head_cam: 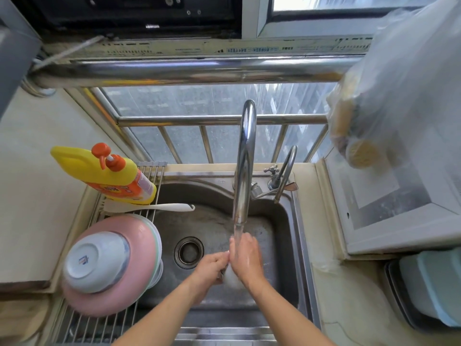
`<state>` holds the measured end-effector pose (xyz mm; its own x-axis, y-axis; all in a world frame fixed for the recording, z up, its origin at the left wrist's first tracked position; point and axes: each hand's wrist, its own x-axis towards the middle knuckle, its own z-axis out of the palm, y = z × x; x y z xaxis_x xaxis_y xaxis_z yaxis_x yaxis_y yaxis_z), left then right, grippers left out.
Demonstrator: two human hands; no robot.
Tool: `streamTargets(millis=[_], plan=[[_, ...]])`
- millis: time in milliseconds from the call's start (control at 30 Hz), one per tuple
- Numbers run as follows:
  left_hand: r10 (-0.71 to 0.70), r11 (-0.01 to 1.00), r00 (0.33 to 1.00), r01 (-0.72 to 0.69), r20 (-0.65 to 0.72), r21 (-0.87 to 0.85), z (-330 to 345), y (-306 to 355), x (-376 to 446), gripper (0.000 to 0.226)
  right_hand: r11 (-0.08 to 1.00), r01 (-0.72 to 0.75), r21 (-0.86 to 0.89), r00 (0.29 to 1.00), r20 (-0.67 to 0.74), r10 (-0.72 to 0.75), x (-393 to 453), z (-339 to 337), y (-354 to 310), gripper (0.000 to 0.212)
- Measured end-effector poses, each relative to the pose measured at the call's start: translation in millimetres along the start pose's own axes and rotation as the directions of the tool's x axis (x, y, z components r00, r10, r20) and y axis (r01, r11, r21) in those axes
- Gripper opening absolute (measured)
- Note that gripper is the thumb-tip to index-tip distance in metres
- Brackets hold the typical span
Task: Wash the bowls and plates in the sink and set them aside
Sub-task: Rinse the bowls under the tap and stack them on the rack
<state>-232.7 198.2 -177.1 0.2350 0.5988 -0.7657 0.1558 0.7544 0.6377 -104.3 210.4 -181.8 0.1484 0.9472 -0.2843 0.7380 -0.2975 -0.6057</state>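
Washed dishes stacked on the left, both hands under running water in the sink.

At far left a yellow detergent bottle [109, 174] with an orange pump lies on the wire rack [82, 325] over the sink's left edge, with a white spatula [149, 207] just near of it. Nearer on the rack sits a stack of upturned bowls and plates [112, 264], a white bowl [96, 262] on top of a pink one. In the steel sink [282, 221], right of the drain [188, 252], the left hand [212, 267] curls its fingers around a small whitish object [232, 277]; what it is I cannot tell. The right hand [245, 258] lies over it, fingers pressed together, beneath the stream from the tall faucet [245, 161]. A smaller tap [284, 171] stands further right, and a clear plastic bag [389, 101] hangs at far right.
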Motion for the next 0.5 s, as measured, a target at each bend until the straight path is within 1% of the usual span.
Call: streamTargets(millis=[33,67,133,167,200,233,267,300,333,367,400,433,467,500], plan=[[-0.015,0.999,0.999,0.013,-0.049,-0.036,3.6,-0.4,1.2,0.025,0.999,0.03,-0.043,0.999,-0.036,-0.032,-3.6,7.1,-2.2,0.03],[-0.03,0.996,0.994,0.02,-0.106,-0.092,7.8,0.0,1.7,0.029,0.995,0.058,-0.079,0.997,-0.052,-0.062,-8.3,14.4,-3.3,0.036],[-0.08,0.969,0.976,0.028,-0.205,-0.244,11.1,-1.7,5.6,0.034,0.976,0.164,-0.142,0.986,-0.009,-0.167,-20.7,22.7,-4.6,0.047],[-0.112,0.945,0.966,0.03,-0.233,-0.327,10.1,-3.2,9.0,0.035,0.945,0.263,-0.194,0.965,0.037,-0.261,-25.7,27.1,1.0,0.047],[-0.138,0.92,0.958,0.03,-0.251,-0.392,9.4,-2.9,11.2,0.035,0.894,0.37,-0.253,0.927,0.041,-0.372,-28.5,31.6,8.9,0.047],[-0.144,0.906,0.955,0.02,-0.261,-0.423,8.6,-4.7,13.8,0.036,0.85,0.442,-0.286,0.894,0.067,-0.442,-29.0,31.8,15.3,0.046],[-0.137,0.908,0.956,0.016,-0.26,-0.418,8.6,-5.2,14.0,0.035,0.842,0.454,-0.291,0.89,0.095,-0.447,-28.4,25.5,15.9,0.045],[-0.122,0.925,0.96,0.018,-0.253,-0.379,8.2,-8.0,15.2,0.034,0.861,0.426,-0.278,0.905,0.119,-0.409,-27.0,19.8,16.2,0.044],[-0.103,0.951,0.965,0.024,-0.242,-0.309,8.5,-9.7,14.6,0.032,0.907,0.354,-0.229,0.934,0.129,-0.332,-24.8,13.9,14.9,0.044],[-0.083,0.971,0.972,0.029,-0.222,-0.236,8.8,-12.8,13.8,0.031,0.958,0.238,-0.158,0.967,0.131,-0.218,-20.0,7.4,11.8,0.045],[-0.07,0.983,0.975,0.032,-0.211,-0.179,9.9,-14.6,13.4,0.031,0.995,0.08,-0.058,0.983,0.169,-0.07,-11.0,4.1,11.9,0.046],[-0.069,0.986,0.976,0.035,-0.206,-0.164,9.6,-17.1,15.0,0.032,0.995,-0.089,0.036,0.966,0.246,0.077,-3.0,-0.7,11.0,0.046],[-0.078,0.982,0.97,0.036,-0.228,-0.183,9.5,-16.8,15.2,0.032,0.962,-0.248,0.117,0.925,0.322,0.199,4.1,-4.5,11.9,0.046],[-0.094,0.973,0.962,0.034,-0.258,-0.228,9.7,-16.0,15.4,0.033,0.903,-0.39,0.18,0.872,0.387,0.299,9.5,-8.0,13.0,0.047]])
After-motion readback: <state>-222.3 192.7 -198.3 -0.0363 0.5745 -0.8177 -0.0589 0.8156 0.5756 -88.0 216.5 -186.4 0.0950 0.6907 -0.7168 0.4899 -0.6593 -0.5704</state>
